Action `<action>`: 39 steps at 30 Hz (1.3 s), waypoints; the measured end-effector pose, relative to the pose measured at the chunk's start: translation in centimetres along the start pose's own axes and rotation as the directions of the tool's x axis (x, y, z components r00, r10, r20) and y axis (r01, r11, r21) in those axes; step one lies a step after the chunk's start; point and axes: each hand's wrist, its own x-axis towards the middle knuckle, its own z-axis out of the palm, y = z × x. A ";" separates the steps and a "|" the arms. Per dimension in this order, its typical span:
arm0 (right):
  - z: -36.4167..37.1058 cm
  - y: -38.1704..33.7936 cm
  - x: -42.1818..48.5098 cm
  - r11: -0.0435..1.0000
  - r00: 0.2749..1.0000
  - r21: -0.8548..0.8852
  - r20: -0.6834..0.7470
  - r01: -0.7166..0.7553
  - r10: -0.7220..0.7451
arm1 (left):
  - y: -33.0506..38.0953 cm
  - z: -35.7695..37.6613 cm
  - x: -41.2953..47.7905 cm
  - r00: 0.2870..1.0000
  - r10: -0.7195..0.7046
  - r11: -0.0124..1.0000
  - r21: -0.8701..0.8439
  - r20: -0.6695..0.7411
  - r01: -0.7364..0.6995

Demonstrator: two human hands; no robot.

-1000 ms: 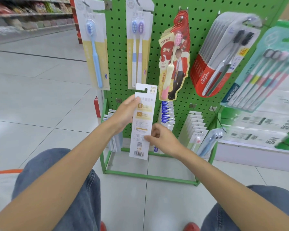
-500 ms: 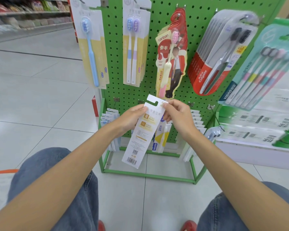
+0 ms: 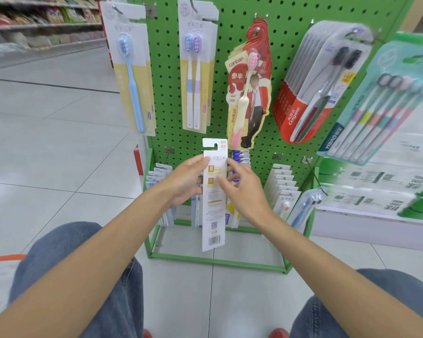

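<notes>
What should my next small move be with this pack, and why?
Probably lift the pack and ease its hang slot onto a peg. The left hand and right hand both grip it upright, close before the pegboard, with the slot free at its top.

"Colgate" on red toothbrush pack [image 3: 294, 116]

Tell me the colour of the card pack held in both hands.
The card pack is white with gold squares, clearest in the head view.
</notes>
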 end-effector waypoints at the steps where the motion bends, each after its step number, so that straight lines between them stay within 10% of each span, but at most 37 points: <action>1: 0.2 0.2 0.0 1.000 1.000 -0.029 0.020 0.000 0.001 | 0.1 0.1 -0.1 0.999 -0.002 1.000 -0.017 0.032 0.002; 9: 0.0 0.1 0.1 0.997 0.996 0.073 0.085 0.030 -0.037 | 0.2 -0.1 -0.1 0.987 0.018 0.998 -0.056 0.162 -0.009; 14: 0.1 0.0 0.2 0.982 0.988 0.181 0.154 -0.057 0.028 | 0.3 -0.2 0.5 0.984 0.144 0.959 0.260 -0.102 -0.114; 24: 0.4 -1.6 0.8 0.959 0.993 0.270 0.106 -0.082 0.055 | 2.4 -1.7 0.7 0.911 0.348 0.907 0.326 -0.221 -0.267; 39: -4.9 -14.0 7.1 0.970 0.954 0.052 -0.199 0.238 -0.224 | 17.9 -3.8 -3.5 0.756 0.630 0.521 0.819 -0.177 -0.242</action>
